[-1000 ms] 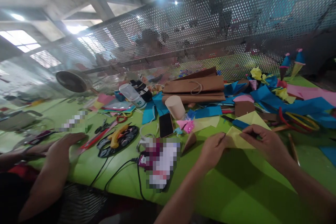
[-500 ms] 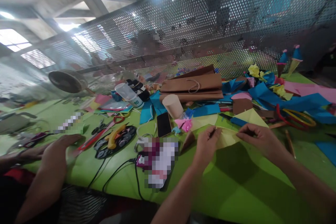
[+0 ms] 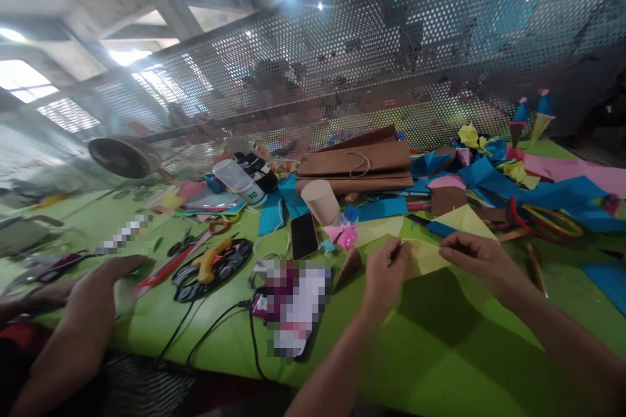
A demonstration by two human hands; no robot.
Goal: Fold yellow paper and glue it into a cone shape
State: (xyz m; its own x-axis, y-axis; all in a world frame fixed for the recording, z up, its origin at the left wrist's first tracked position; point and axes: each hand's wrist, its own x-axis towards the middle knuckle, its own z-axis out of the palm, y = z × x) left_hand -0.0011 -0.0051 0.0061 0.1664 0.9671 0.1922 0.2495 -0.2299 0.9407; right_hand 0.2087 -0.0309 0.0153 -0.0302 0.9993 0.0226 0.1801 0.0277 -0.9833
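Observation:
A sheet of yellow paper (image 3: 424,258) stretches between my two hands, just above the green table. My left hand (image 3: 386,267) pinches its left edge, fingers curled in. At the right edge, my right hand (image 3: 472,259) grips the paper between thumb and fingers. Left of my left hand stands a small brown paper cone (image 3: 348,267). Behind my hands lie another yellow sheet (image 3: 467,221) and a tool with a blue handle (image 3: 440,228). A pink crumpled piece (image 3: 346,236) sits near the cone.
A phone with a blurred screen (image 3: 303,313) and cables lie left of my forearm. A dark phone (image 3: 304,236), a glue gun (image 3: 212,260) on a black tray and a cream roll (image 3: 320,202) stand farther off. Another person's hand (image 3: 110,273) rests at the left. Scissors (image 3: 548,218) lie right.
The view has shifted slightly. Both hands keep their hold on the yellow paper, which looks almost the same. The other person's hand stays on the table.

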